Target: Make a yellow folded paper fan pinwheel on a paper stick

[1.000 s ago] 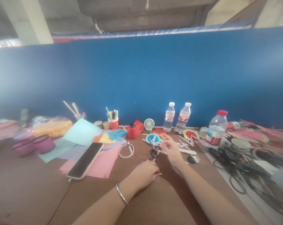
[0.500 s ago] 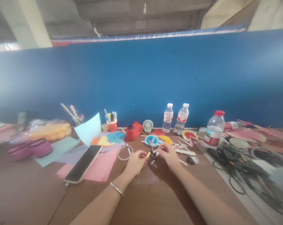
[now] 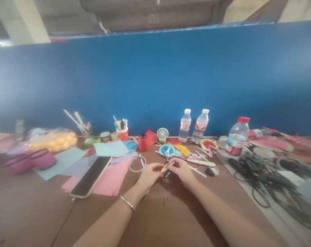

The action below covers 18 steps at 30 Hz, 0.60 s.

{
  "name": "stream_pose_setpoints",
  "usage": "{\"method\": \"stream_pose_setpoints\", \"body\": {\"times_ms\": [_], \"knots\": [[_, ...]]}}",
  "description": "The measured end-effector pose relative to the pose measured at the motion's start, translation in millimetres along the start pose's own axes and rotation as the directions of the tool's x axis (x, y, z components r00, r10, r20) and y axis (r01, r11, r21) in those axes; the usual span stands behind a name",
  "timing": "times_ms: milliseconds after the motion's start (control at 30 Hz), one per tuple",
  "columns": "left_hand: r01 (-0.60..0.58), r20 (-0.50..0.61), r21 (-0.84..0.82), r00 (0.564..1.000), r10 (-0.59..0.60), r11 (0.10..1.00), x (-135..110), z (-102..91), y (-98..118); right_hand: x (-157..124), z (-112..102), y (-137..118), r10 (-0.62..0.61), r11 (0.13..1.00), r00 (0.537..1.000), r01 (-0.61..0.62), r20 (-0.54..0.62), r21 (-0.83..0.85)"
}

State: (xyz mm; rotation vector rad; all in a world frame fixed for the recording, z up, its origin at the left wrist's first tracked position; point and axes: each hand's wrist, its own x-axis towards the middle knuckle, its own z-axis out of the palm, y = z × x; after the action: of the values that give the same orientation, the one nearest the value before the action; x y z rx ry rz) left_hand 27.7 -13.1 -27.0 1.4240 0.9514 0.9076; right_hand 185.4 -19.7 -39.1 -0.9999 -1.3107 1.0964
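My left hand (image 3: 150, 176), with a silver bangle on its wrist, pinches a thin yellow strip (image 3: 164, 168). My right hand (image 3: 181, 172) is closed close beside it, fingertips at the strip's upper end, seemingly on a small pale piece that is too blurred to name. Both hands are just above the brown table. Between and behind the fingers lies a dark object, mostly hidden. Just beyond are a blue pleated paper disc (image 3: 165, 150) and a yellow one (image 3: 182, 150).
Left of the hands are a clear ring (image 3: 137, 164), a phone (image 3: 91, 177) and pink paper (image 3: 114, 178). On the right lie white strips (image 3: 198, 171), a white-handled tool (image 3: 202, 162), a red-capped bottle (image 3: 237, 137) and black cables (image 3: 258, 181). A small fan (image 3: 162, 134) stands behind.
My hands have come together, the right fingers now meeting the yellow strip. The light blue sheet that was standing up at the left now lies flat. The view has shifted slightly.
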Motion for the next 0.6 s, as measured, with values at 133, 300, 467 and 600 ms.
{"method": "stream_pose_setpoints", "body": {"times_ms": [133,300,467,600], "knots": [[0.032,0.045,-0.104,0.999,-0.028,0.994,-2.3,2.5,7.6,-0.4,-0.4,-0.3,-0.01,0.999,1.0,0.012,0.027,-0.053],[0.052,0.053,-0.129,0.998,-0.046,0.99,-1.1,2.8,6.8,-0.2,0.7,-0.7,-0.027,0.989,1.0,0.026,-0.003,-0.147],[0.043,0.062,-0.118,0.997,-0.036,0.992,0.3,1.1,2.6,-0.4,0.9,-4.0,-0.051,0.971,0.999,0.047,-0.011,-0.236],[0.042,0.046,-0.102,0.998,-0.038,0.994,-0.2,1.6,2.5,-1.8,1.3,-8.8,-0.076,0.958,0.997,0.072,-0.002,-0.279]]}}
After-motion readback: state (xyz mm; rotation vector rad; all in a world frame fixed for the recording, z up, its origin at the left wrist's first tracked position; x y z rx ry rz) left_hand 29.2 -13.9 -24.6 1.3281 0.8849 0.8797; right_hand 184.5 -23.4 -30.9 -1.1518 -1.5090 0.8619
